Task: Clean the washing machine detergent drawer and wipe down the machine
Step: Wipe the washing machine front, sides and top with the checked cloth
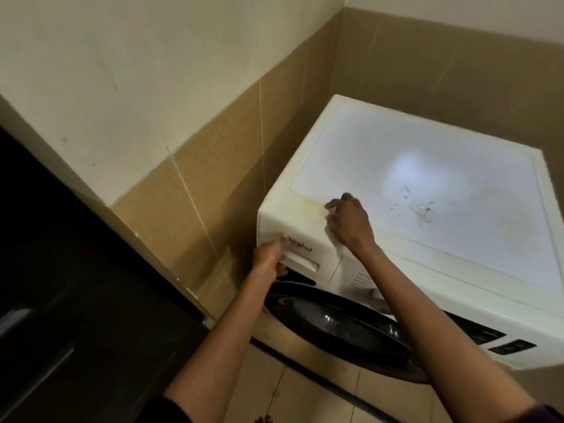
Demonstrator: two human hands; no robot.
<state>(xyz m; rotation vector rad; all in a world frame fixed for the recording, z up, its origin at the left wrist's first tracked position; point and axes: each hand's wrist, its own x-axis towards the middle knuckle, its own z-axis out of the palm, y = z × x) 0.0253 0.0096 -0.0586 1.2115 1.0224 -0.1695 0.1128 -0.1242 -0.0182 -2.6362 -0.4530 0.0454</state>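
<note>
A white front-loading washing machine (427, 190) stands in a tiled corner, its top marked with a few dark specks and droplets. The detergent drawer (305, 254) sits at the front's upper left and looks pushed in. My left hand (270, 259) curls its fingers into the drawer's recessed handle. My right hand (349, 222) presses on the machine's top front edge just above the drawer, fingers bent, holding nothing. The dark round door (335, 325) lies below the drawer.
A dark cabinet (61, 300) with metal handles fills the left side, leaving a narrow gap to the machine. Beige wall tiles (195, 184) run behind. The control panel buttons (500, 343) are at the front right. Tiled floor (305, 392) lies below.
</note>
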